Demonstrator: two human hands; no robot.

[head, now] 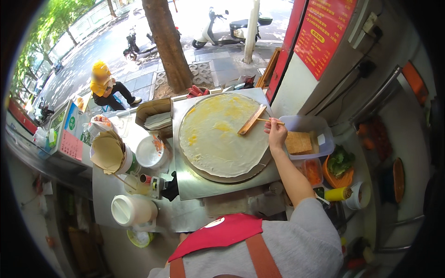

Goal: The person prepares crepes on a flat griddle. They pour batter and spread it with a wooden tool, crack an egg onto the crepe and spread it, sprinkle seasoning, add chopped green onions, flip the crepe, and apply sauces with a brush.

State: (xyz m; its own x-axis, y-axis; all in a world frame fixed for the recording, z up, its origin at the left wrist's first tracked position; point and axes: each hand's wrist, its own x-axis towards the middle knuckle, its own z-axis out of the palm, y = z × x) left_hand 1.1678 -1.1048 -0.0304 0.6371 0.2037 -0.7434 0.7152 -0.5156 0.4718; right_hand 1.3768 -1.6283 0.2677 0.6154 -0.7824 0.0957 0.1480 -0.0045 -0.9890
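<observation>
My right hand (pixel 277 133) grips the thin handle of a wooden batter spreader (pixel 252 120). The spreader's blade lies at a slant on the right part of a large round crepe (pixel 222 146), which has yellow egg smeared over its upper and left parts. Beneath the crepe is a round griddle (pixel 243 178) set in a square metal top. Of my left hand (pixel 183 237) only a small piece shows at the red apron's edge; the rest is hidden, so its fingers cannot be made out.
Left of the griddle stand a cardboard box (pixel 153 107), a white tub (pixel 150 153), paper bags (pixel 108 152) and a white lidded jug (pixel 134 210). At right are a plastic bin (pixel 325 135), an orange basket of greens (pixel 339 173) and a yellow bottle (pixel 337 194). A person in yellow sits outside.
</observation>
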